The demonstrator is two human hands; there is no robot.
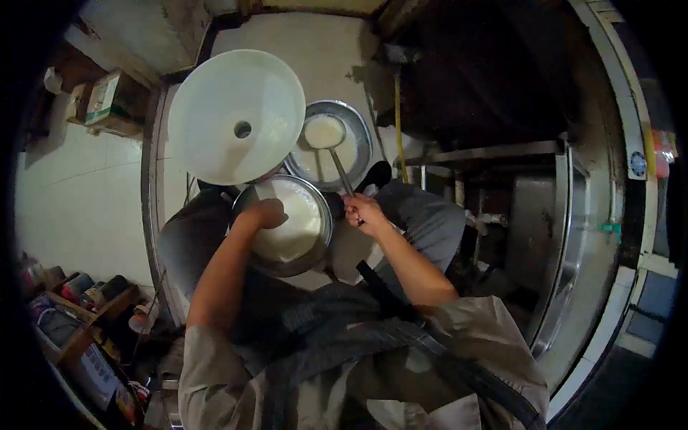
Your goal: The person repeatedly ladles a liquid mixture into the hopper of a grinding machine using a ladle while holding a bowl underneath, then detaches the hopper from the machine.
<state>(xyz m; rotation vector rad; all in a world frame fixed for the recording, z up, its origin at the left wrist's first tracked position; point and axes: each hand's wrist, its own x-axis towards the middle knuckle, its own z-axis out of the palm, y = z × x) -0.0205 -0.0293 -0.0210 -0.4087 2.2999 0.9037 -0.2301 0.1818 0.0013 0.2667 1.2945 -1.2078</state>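
My right hand (pixel 364 213) is closed round the handle of a metal ladle (pixel 325 133), whose round bowl holds pale liquid. The ladle is over a wide metal basin (pixel 364 129) with more pale liquid in it. My left hand (pixel 266 213) is at the upper left of a metal pot (pixel 326 244) of creamy white contents; its fingers are curled, and what they hold, if anything, is hidden. A large round white disc (pixel 215 93) with a dark central hole stands just beyond the pot and left of the basin.
Cardboard boxes (pixel 115 100) sit at the upper left. A wooden crate (pixel 107 308) with bottles and packets is at the lower left. A yellow pole (pixel 398 122) rises beyond my right knee, and a metal frame (pixel 566 236) stands on the right.
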